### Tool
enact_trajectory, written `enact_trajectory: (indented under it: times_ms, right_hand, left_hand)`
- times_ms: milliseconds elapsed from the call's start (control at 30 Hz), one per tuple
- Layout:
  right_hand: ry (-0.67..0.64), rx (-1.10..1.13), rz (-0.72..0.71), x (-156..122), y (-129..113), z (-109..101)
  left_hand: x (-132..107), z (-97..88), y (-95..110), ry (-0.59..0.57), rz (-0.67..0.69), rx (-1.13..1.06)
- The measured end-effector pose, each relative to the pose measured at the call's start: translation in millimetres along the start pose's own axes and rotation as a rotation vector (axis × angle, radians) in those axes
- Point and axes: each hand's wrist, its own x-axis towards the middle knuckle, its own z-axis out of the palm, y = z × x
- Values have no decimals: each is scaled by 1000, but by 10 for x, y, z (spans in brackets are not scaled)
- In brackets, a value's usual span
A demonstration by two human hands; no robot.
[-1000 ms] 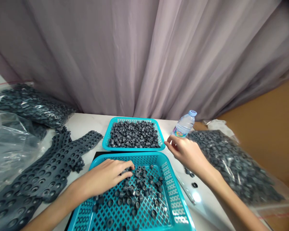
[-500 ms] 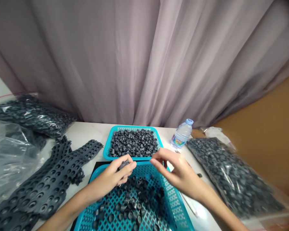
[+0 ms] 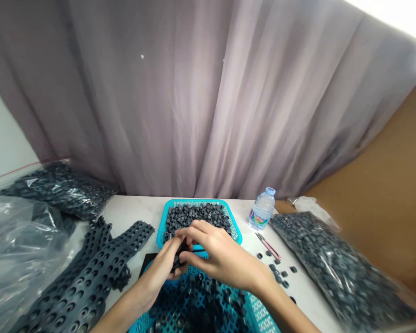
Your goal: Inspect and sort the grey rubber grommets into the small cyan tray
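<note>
Head view. The left hand (image 3: 166, 261), palm turned inward and fingers curled, cupped a small cluster of dark parts (image 3: 179, 259) above the near basket (image 3: 263, 314). The right hand (image 3: 213, 249) met it from the other side, its thumb and fingers bent in a narrow curve about the cluster; whether it had pinched a part could not be told, for the fingertips overlapped the left hand. The parts thus lay just left of the right thumb tip, within the left palm. The cluster ran steeply, leaning slightly toward the far side; the axis of any single part was too small to make out.

Beneath the hands, more pieces covered much of the near basket's floor. Directly beyond stood the far basket (image 3: 161, 226), heaped with pieces, its near rim partly hidden by the hands. To the right, a strip of open table (image 3: 308, 296) separated the near basket from the right bag (image 3: 333, 263), interrupted by snips (image 3: 269, 246) and stray pieces (image 3: 278, 273). To the left, perforated sheets (image 3: 90, 277) left a narrower margin.
</note>
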Motion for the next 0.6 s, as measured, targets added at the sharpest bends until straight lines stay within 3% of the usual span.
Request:
enact_trajectory:
  times_ms: [167, 467, 600]
  right_hand:
    - [109, 140, 93, 7, 54, 133]
    - [192, 288, 110, 4, 258, 197]
    - [325, 455, 183, 65, 284, 140]
  left_hand:
    - [-31, 40, 49, -20, -8, 1]
    - [0, 58, 55, -1, 35, 41]
    - [97, 2, 13, -21, 81, 58]
